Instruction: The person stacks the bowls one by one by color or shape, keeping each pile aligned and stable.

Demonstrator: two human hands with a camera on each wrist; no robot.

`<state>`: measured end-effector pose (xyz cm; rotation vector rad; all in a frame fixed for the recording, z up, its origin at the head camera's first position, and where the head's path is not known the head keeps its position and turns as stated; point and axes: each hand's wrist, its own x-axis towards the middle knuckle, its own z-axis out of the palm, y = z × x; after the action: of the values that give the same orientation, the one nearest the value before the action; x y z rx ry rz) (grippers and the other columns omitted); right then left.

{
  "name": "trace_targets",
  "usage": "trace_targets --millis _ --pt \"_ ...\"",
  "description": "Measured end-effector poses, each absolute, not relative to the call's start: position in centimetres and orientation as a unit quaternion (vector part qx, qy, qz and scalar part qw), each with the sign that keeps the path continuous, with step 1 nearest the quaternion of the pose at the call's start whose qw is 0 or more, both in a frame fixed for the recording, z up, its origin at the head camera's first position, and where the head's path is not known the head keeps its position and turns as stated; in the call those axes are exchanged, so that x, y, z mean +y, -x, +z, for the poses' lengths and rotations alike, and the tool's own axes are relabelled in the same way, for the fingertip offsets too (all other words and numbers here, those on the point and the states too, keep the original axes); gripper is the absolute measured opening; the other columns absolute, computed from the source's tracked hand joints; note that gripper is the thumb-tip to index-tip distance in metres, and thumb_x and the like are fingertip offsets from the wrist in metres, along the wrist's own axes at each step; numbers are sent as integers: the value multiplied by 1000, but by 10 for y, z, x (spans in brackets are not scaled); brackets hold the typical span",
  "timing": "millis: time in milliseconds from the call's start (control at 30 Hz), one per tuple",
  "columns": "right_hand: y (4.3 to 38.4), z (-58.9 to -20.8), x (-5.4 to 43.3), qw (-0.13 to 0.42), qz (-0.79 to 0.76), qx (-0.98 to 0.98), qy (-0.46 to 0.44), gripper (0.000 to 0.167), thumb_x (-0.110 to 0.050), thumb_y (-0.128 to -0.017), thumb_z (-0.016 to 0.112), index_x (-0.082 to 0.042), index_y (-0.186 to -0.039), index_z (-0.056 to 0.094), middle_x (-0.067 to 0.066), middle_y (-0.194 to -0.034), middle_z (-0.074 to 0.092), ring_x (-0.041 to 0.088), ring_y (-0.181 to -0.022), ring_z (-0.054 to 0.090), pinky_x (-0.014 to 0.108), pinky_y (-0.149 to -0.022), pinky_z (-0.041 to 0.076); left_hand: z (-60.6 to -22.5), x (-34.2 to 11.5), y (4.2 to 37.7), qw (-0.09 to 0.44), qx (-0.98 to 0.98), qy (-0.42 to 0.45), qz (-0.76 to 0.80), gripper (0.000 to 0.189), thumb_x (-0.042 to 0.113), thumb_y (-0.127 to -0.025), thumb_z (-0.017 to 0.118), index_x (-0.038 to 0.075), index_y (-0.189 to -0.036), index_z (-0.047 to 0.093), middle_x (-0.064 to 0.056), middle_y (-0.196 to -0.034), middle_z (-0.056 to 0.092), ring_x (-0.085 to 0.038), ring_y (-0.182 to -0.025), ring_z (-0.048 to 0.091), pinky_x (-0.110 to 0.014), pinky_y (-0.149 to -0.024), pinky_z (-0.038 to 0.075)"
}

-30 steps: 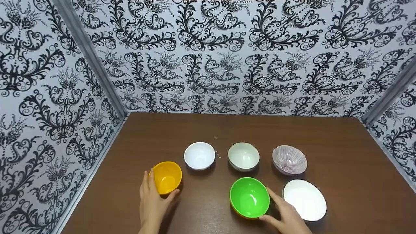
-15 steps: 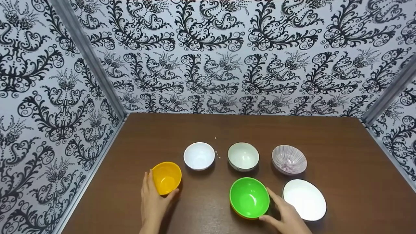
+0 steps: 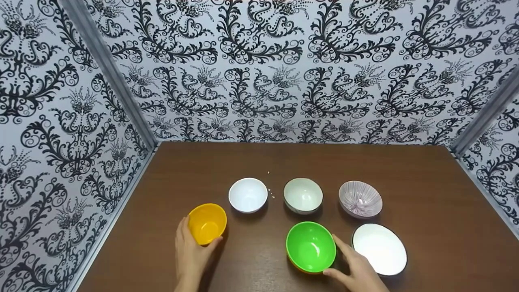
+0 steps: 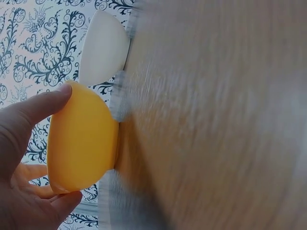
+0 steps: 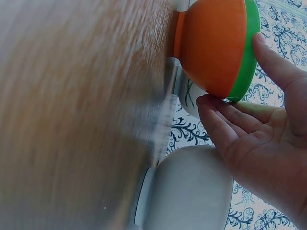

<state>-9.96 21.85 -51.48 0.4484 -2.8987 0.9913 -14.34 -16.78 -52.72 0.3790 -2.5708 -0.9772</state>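
Note:
At the left of the table, a yellow bowl [image 3: 207, 224] stands upright. My left hand [image 3: 191, 250] grips it from the near left, thumb at one side of the rim and fingers at the other. In the left wrist view the bowl's foot [image 4: 116, 146] meets the tabletop. A green bowl [image 3: 311, 246] sits nested in an orange bowl [image 5: 211, 45], most of which the green one hides from above. My right hand [image 3: 353, 265] holds this stack from the right, its thumb on the green rim and its fingers against the orange side.
Behind stand a white bowl [image 3: 248, 195], a pale green bowl [image 3: 303, 196] and a purple-striped bowl [image 3: 361, 199]. A wider white bowl [image 3: 380, 249] lies close right of my right hand. Small white crumbs [image 3: 271, 193] dot the brown table [image 3: 202, 162]. Patterned walls [image 3: 267, 81] enclose it.
The fingers of my left hand have slid slightly nearer along the yellow bowl's rim, and that bowl has shifted very slightly nearer. My right hand and the stacked bowls stay put.

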Motion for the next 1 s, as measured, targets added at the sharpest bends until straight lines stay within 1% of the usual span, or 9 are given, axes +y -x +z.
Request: trace_targets --millis 167,367,567,767,1000 --pt "99 -513 218 14 325 -935 -140 89 -38 -79 82 7 -146 43 25 -143 54 46 -126 56 56 -100 51 -525 -167 142 172 -910 -144 -348 105 30 -69 91 -9 -147 32 -31 -147 38 -48 -133 43 -61 -114 37" --pt "99 -513 218 12 326 -935 -139 90 -38 -79 82 7 -146 42 25 -143 54 46 -126 56 56 -101 51 -520 -166 141 158 -908 -155 -357 107 33 -71 90 -6 -149 28 -29 -150 36 -46 -136 41 -59 -117 34" --pt "99 -514 218 24 323 -935 -142 90 -38 -78 82 7 -145 43 25 -142 55 46 -125 56 56 -100 51 -516 -165 139 172 -905 -145 -362 107 33 -70 91 -7 -148 30 -28 -148 38 -45 -135 42 -58 -117 35" --pt "99 -513 217 23 330 -934 -134 90 -41 -78 82 7 -145 44 23 -143 55 44 -126 57 55 -101 51 -512 -163 138 178 -903 -143 -363 108 32 -69 91 -5 -149 29 -27 -149 38 -44 -135 42 -58 -116 35" --pt "98 -514 218 23 327 -934 -142 87 -37 -80 81 6 -146 43 22 -143 55 44 -125 57 54 -99 52 -508 -163 136 208 -899 -125 -365 106 31 -66 93 -6 -147 34 -26 -148 40 -43 -134 43 -59 -115 36"
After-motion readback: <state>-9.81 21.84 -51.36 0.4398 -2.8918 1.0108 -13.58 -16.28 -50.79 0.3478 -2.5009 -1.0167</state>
